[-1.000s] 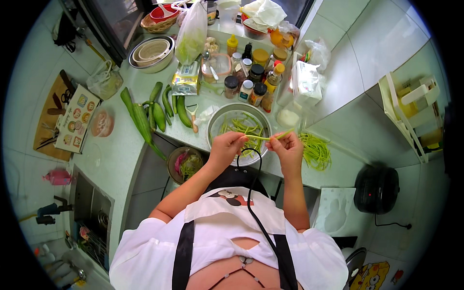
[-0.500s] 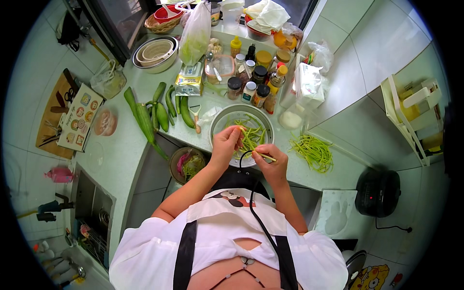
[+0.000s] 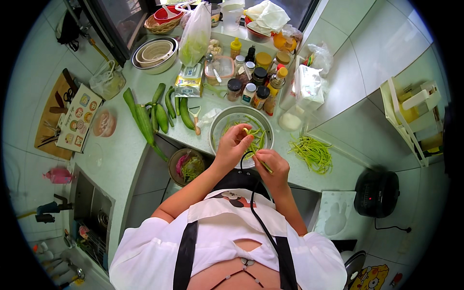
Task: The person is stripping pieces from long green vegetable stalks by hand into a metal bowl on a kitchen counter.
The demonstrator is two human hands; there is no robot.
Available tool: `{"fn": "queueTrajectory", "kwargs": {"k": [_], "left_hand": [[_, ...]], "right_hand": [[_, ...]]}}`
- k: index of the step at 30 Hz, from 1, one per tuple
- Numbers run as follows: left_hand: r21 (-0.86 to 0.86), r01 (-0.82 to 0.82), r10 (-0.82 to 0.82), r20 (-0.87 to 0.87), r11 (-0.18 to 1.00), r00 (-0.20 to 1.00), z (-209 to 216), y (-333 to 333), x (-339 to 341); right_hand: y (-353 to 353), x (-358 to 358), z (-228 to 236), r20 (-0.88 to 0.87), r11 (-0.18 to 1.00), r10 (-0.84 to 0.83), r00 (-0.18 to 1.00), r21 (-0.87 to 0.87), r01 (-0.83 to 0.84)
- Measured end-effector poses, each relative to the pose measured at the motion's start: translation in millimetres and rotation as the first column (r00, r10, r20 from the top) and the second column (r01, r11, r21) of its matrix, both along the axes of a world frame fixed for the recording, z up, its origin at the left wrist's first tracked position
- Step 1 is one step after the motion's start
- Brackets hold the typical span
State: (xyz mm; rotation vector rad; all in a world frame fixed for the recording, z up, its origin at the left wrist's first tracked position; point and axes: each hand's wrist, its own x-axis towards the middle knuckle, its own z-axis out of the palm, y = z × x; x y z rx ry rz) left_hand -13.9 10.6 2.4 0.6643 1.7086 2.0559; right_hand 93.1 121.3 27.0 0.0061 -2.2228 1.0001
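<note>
Both my hands are over a round metal bowl [image 3: 218, 123] at the counter's front edge, with broken pieces of green beans [image 3: 261, 131] inside it. My left hand [image 3: 230, 148] is closed in a pinch, its fingertips on a green bean piece above the bowl. Close beside it, my right hand [image 3: 274, 170] has its fingers wrapped round a green bean [image 3: 265, 166], whose end sticks out near the thumb. On the counter to the right lies a loose pile of long green beans [image 3: 311, 154]. Below the bowl's left side stands a bin with green scraps [image 3: 193, 169] and something pink in it.
Left of the bowl lie a peeler [image 3: 195, 120], several green gourds [image 3: 160, 113] and a foil packet [image 3: 189, 82]. Jars and bottles [image 3: 260, 76] crowd behind the bowl. A black cooker [image 3: 378, 193] sits at the right, a sink [image 3: 92, 205] at the left. A black cable [image 3: 253, 203] hangs before me.
My left hand has shifted slightly right, and its fingers have spread a little around the bean. The bean in my right hand now tilts more steeply downward. The surroundings look the same.
</note>
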Motion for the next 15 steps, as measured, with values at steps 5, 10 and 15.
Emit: {"fn": "queueTrajectory", "kwargs": {"k": [5, 10, 15], "left_hand": [[-0.021, -0.020, 0.020, 0.004, 1.000, 1.000, -3, 1, 1], [-0.116, 0.031, -0.037, -0.054, 0.993, 0.998, 3, 1, 9], [-0.060, 0.082, -0.083, -0.015, 0.995, 0.996, 4, 1, 7]], "right_hand": [[-1, 2, 1, -0.006, 0.999, -0.003, 1.000, 0.041, 0.003], [-2, 4, 2, 0.002, 0.999, -0.009, 1.000, 0.040, 0.009], [1, 5, 0, 0.024, 0.996, -0.024, 0.999, -0.084, 0.026]]}}
